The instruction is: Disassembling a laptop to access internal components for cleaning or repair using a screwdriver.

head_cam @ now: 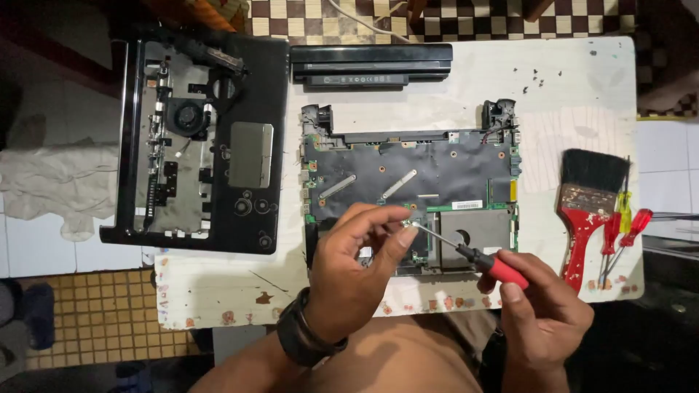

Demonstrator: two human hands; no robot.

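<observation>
Already stripped, the laptop board (411, 178) lies bare; left hand (353, 266) pinches at a screw spot, right hand (542, 309) grips a screwdriver (473, 256). Shell (200, 138) and battery (371, 65) lie apart.

One motherboard (411, 182), one laptop case (200, 138), one battery (371, 64), one paintbrush (588, 207), three screwdrivers (480, 260).

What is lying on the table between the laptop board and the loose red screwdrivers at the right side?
In the head view, a red-handled paintbrush lies between the laptop board and the loose red screwdrivers.

A red-handled paintbrush (588, 211) lies beside a long black battery (371, 65).
</observation>
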